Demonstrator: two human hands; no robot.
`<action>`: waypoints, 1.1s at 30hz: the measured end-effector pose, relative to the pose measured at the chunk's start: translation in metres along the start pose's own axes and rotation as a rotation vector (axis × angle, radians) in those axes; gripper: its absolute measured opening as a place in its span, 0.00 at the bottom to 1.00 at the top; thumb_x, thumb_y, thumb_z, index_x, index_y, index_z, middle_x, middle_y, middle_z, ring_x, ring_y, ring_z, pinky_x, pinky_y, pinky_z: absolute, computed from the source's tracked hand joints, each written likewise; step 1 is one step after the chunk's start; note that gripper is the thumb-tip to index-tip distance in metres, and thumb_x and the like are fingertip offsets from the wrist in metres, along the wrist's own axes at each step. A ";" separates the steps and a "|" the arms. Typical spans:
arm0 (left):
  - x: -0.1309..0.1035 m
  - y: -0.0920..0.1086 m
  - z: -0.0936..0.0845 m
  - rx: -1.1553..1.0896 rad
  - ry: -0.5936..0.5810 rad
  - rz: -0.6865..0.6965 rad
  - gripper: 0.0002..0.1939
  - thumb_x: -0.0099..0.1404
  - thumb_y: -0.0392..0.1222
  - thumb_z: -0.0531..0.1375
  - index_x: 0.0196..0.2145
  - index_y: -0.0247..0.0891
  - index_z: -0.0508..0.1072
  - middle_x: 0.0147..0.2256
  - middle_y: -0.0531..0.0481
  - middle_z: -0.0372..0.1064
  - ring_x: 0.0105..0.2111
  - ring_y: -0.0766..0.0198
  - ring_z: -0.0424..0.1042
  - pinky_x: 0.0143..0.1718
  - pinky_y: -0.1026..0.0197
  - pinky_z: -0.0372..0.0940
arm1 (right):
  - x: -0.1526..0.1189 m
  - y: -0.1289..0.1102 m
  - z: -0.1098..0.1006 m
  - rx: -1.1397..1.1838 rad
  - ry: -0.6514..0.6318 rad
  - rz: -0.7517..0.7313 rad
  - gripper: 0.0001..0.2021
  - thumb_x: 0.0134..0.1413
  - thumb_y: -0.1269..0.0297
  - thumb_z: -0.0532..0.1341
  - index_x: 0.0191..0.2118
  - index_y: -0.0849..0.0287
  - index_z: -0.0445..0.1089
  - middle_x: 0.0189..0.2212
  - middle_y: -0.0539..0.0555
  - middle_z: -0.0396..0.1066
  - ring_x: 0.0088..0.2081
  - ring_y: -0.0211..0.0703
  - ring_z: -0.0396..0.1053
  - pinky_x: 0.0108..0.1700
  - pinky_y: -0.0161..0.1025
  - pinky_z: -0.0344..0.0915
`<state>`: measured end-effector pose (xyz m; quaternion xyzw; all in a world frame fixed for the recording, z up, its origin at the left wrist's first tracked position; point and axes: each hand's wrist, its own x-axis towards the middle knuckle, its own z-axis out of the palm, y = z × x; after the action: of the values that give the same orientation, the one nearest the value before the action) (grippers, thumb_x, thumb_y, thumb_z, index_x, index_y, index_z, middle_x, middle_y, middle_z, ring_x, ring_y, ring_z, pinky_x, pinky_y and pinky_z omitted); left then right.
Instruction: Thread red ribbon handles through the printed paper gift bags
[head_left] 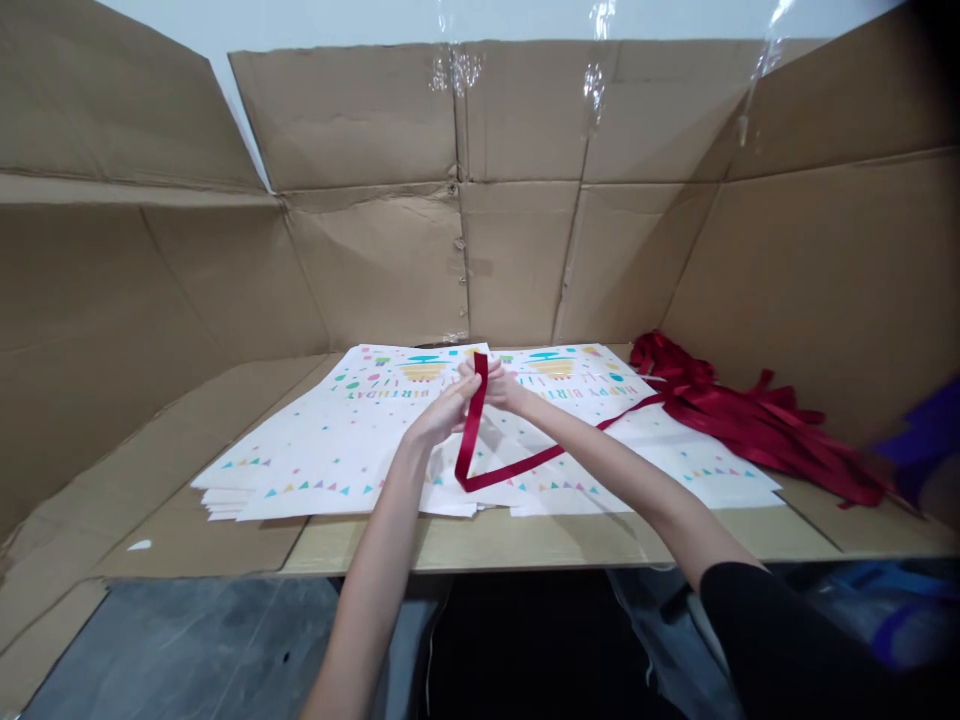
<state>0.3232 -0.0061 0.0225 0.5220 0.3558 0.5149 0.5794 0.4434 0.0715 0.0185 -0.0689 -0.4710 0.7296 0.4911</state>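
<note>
A dark red ribbon (469,440) runs up to both hands, which meet above the white printed sheets. My left hand (448,405) is closed on it, thumb against the ribbon near its upper end. Close beside it and partly behind the ribbon, my right hand (498,384) has bent fingers; what they grip is hard to make out. The ribbon drops from the hands, folds near the sheets' front edge and passes under my right forearm toward a bundle of red ribbons (750,420) at the right. Two stacks of sheets (322,440) lie side by side, with birthday lettering and small coloured triangles.
Cardboard walls (375,260) stand at the back and both sides. The wooden table's front edge (465,555) runs below the sheets. A small white scrap (139,545) lies at the front left. Something purple (919,440) is at the far right.
</note>
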 end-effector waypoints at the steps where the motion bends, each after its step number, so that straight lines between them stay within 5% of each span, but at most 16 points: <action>1: 0.002 -0.002 -0.004 0.043 0.039 -0.001 0.18 0.58 0.54 0.62 0.42 0.43 0.75 0.40 0.44 0.72 0.34 0.58 0.71 0.20 0.68 0.54 | 0.000 -0.014 -0.010 -0.227 0.014 -0.034 0.10 0.49 0.73 0.53 0.23 0.60 0.70 0.29 0.50 0.73 0.32 0.34 0.69 0.31 0.29 0.66; 6: 0.010 -0.014 -0.013 0.080 0.281 0.041 0.07 0.56 0.39 0.62 0.28 0.32 0.75 0.31 0.43 0.74 0.25 0.66 0.68 0.27 0.66 0.60 | -0.031 -0.047 -0.045 -1.706 0.110 -0.196 0.09 0.57 0.73 0.52 0.36 0.60 0.69 0.41 0.59 0.70 0.39 0.44 0.67 0.34 0.35 0.59; 9: 0.011 -0.023 -0.010 0.032 0.308 -0.041 0.03 0.54 0.32 0.59 0.27 0.33 0.73 0.28 0.45 0.72 0.24 0.67 0.68 0.27 0.66 0.61 | -0.056 -0.042 -0.058 -2.056 0.126 -0.254 0.13 0.64 0.64 0.47 0.39 0.59 0.68 0.40 0.59 0.70 0.36 0.45 0.67 0.31 0.36 0.55; 14: 0.016 -0.037 -0.011 0.045 0.405 -0.129 0.05 0.55 0.35 0.60 0.23 0.34 0.67 0.15 0.56 0.56 0.12 0.75 0.49 0.14 0.68 0.45 | -0.068 -0.027 -0.066 -2.126 0.162 -0.331 0.16 0.65 0.61 0.45 0.38 0.58 0.69 0.35 0.58 0.69 0.33 0.43 0.66 0.27 0.36 0.49; 19: 0.021 -0.043 -0.013 0.130 0.403 0.055 0.13 0.57 0.44 0.62 0.21 0.36 0.64 0.13 0.60 0.45 0.12 0.76 0.42 0.15 0.68 0.37 | -0.069 -0.021 -0.059 -2.074 0.188 -0.344 0.18 0.66 0.60 0.44 0.36 0.58 0.70 0.34 0.58 0.69 0.32 0.43 0.65 0.27 0.36 0.51; 27: 0.025 -0.046 -0.005 0.200 0.340 0.108 0.16 0.57 0.49 0.61 0.20 0.35 0.68 0.11 0.59 0.46 0.13 0.74 0.45 0.17 0.66 0.39 | -0.075 -0.020 -0.052 -2.001 0.235 -0.356 0.19 0.66 0.60 0.43 0.36 0.57 0.70 0.32 0.58 0.70 0.36 0.45 0.67 0.33 0.37 0.56; 33: 0.027 -0.049 -0.001 0.135 0.347 0.128 0.18 0.50 0.54 0.65 0.22 0.34 0.71 0.16 0.55 0.59 0.14 0.74 0.53 0.16 0.67 0.43 | -0.074 -0.013 -0.055 -2.016 0.204 -0.447 0.17 0.66 0.61 0.46 0.35 0.59 0.70 0.31 0.57 0.71 0.35 0.43 0.67 0.32 0.35 0.56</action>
<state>0.3388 0.0245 -0.0215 0.4844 0.4501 0.6082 0.4391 0.5204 0.0493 -0.0287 -0.4202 -0.8211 -0.1201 0.3671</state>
